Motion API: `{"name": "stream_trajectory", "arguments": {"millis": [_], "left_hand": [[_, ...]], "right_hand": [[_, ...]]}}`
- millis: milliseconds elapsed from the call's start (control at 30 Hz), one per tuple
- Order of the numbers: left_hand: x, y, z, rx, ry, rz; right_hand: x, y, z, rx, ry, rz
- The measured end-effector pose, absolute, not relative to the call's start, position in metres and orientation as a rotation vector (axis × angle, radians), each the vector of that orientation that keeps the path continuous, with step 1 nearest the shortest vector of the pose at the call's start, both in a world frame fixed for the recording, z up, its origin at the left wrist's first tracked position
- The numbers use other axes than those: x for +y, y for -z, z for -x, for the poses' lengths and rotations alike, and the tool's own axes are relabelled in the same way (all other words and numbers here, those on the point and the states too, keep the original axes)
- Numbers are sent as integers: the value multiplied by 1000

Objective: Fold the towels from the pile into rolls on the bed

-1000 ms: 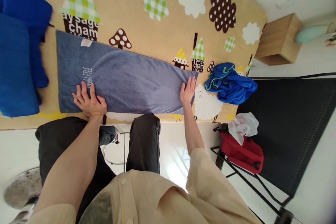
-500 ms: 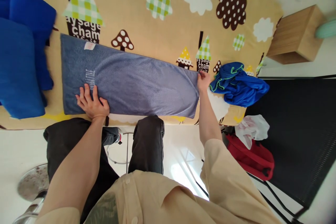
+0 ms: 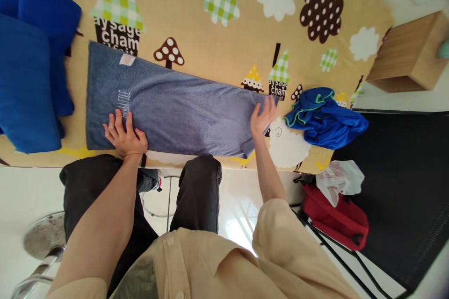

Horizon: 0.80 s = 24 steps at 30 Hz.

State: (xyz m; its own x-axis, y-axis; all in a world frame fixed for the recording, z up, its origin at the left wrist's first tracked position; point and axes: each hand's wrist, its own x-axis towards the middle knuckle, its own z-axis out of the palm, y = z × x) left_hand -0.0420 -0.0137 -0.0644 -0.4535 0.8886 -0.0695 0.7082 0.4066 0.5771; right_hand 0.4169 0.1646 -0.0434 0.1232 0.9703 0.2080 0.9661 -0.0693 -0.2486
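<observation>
A long grey-blue towel (image 3: 182,107) lies spread across the patterned cloth, with a small white tag and stitched letters near its left end. My left hand (image 3: 126,136) rests on the towel below the letters, fingers spread. At the towel's right end is my right hand (image 3: 263,116), its fingers apart and nothing gripped between them. The towel's right edge is uneven, with its lower right corner drawn inward.
Folded blue cloths (image 3: 26,84) lie at the left. A crumpled blue cloth (image 3: 326,117) sits right of the towel. Beyond the edge are a wooden box (image 3: 407,56), a white plastic bag (image 3: 340,180), a red bag (image 3: 335,217) and a metal stool (image 3: 44,238).
My right hand has let go of the towel's upper right corner and moved left and down over it. The right end has shifted inward at the bottom. My left hand stays on the towel.
</observation>
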Motion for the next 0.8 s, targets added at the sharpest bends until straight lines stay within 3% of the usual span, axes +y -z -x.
{"name": "stream_trajectory", "arguments": {"millis": [200,567,800], "left_hand": [[-13,65,42,2281,-742,-1425],[-15,72,44,2352,-710,-1669],[-15,74,45,2368,-715,-1697]], "right_hand": [[58,37,-387,-2052,-437,2196],[30,-3,-452,-1834,-306,2611],[21,0,-453,-1555,-380,2816]]}}
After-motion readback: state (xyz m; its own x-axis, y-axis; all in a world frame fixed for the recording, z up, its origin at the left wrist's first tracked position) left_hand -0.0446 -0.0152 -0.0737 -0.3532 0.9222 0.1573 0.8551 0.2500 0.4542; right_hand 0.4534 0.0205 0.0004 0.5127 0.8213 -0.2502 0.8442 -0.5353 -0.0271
